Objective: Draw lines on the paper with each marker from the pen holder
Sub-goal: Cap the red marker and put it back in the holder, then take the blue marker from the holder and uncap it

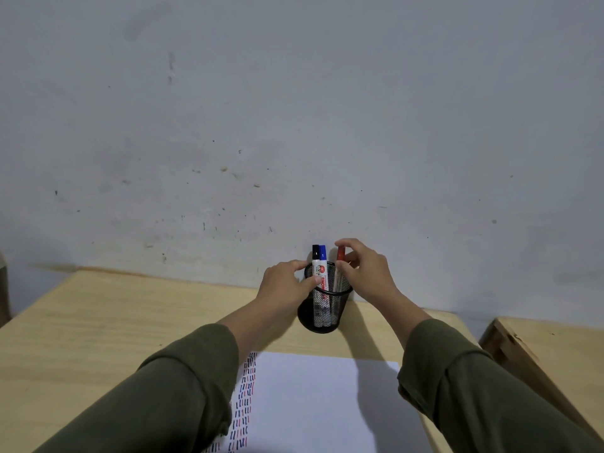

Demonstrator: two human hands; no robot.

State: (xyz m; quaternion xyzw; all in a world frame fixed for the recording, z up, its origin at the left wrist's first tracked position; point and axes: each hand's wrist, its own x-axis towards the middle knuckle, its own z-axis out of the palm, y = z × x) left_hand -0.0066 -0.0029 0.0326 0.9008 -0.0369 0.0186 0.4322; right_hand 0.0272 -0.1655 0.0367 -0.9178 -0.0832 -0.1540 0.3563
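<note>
A: What's on the far left?

B: A wooden table (98, 322) against a grey wall (294, 109), with a sheet of paper (310, 397) near the front edge. Short black, blue and red strokes run down the paper's left side.

A: And the hands?

B: The left hand (287, 282) grips the rim of a black mesh pen holder (327, 308), thumb and fingers closed on its left side. Inside stand a black marker (315, 259) and a blue marker (323, 261), side by side and upright.

A: Further right?

B: A red marker (340, 255) stands in the holder too. The right hand (366, 269) pinches its cap between thumb and fingers. Another wooden table (549, 351) sits at the far right.
</note>
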